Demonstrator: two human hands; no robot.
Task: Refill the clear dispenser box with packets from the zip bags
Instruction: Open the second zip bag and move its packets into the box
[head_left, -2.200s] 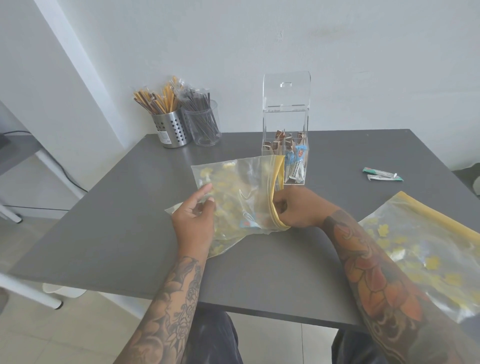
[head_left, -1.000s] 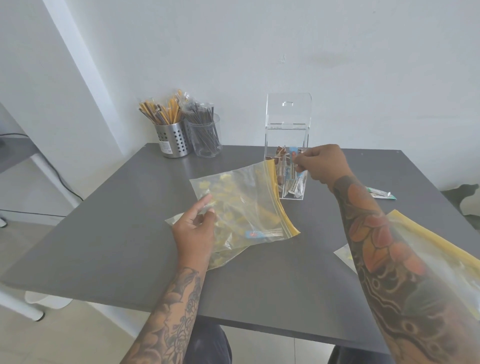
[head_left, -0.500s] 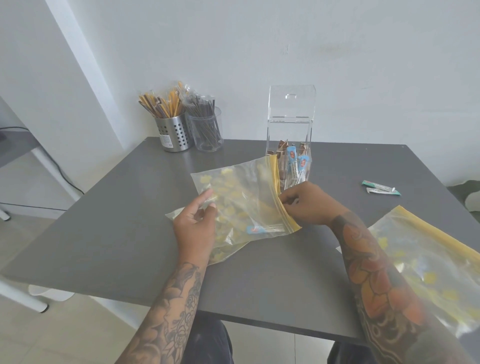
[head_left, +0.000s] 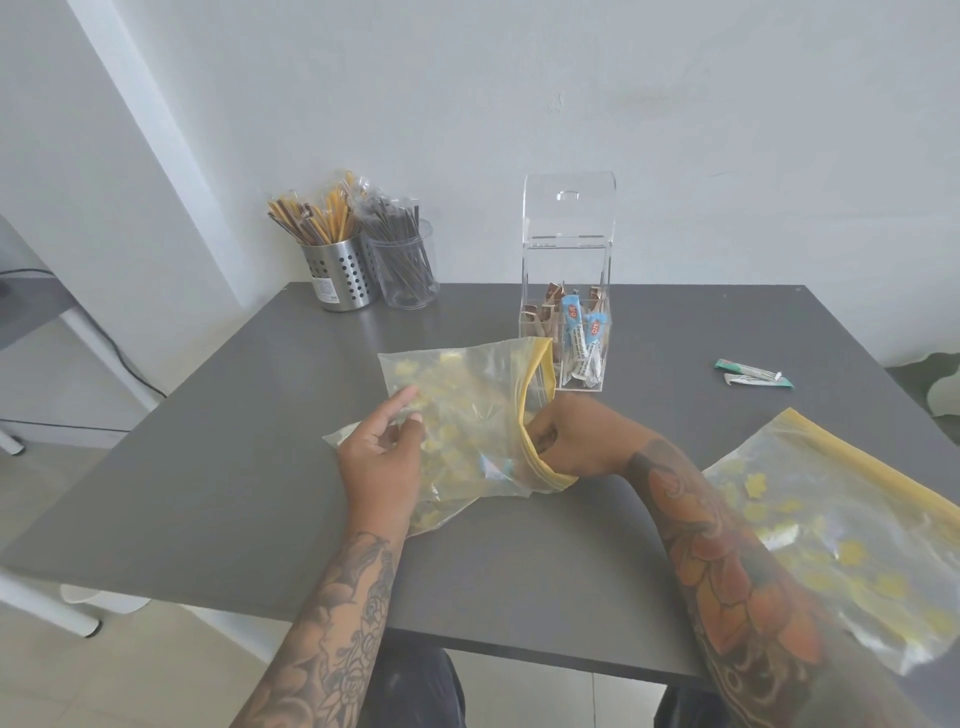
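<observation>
Far left on the counter (head_left: 218, 467): a steel cup (head_left: 340, 278) of sticks, a clear cup (head_left: 408, 270) beside it. My left hand (head_left: 382, 462) pinches the near corner of the zip bag (head_left: 467, 415), fingers closed on the plastic. My right hand (head_left: 566, 441) reaches into the bag's yellow mouth; fingers hidden, grip cannot tell. Behind stands the clear box (head_left: 566, 306), lid up, packets inside. Two loose packets (head_left: 753, 373) lie further right. Second zip bag (head_left: 841, 540) at far right.

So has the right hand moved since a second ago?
Yes. The right hand was up at the clear box; now it is back toward the person, fingers reaching into the mouth of the zip bag.
</observation>
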